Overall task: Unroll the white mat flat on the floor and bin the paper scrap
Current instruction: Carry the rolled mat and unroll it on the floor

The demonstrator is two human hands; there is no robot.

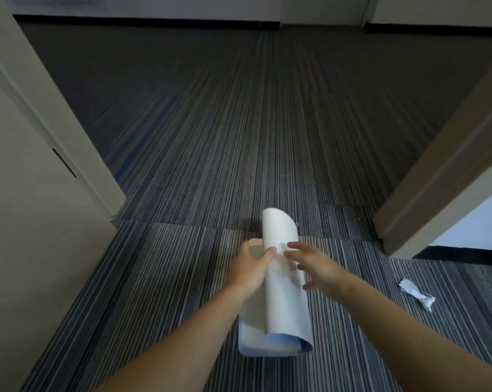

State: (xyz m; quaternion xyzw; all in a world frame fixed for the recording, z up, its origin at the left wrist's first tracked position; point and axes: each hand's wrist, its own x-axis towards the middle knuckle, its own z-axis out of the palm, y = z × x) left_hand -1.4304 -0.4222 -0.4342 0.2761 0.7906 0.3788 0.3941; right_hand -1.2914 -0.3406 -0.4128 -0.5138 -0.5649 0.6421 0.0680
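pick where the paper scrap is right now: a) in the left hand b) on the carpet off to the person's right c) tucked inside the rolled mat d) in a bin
b: the crumpled paper scrap lies on the striped carpet, right of the white mat, clear of both hands.

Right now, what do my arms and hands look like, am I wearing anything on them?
Both forearms are bare as far as the view shows: no sleeves, gloves, watch or bands. The left hand and the right hand also look bare, with no rings visible, though the right hand's fingers are motion-blurred, so small details there are hard to confirm.
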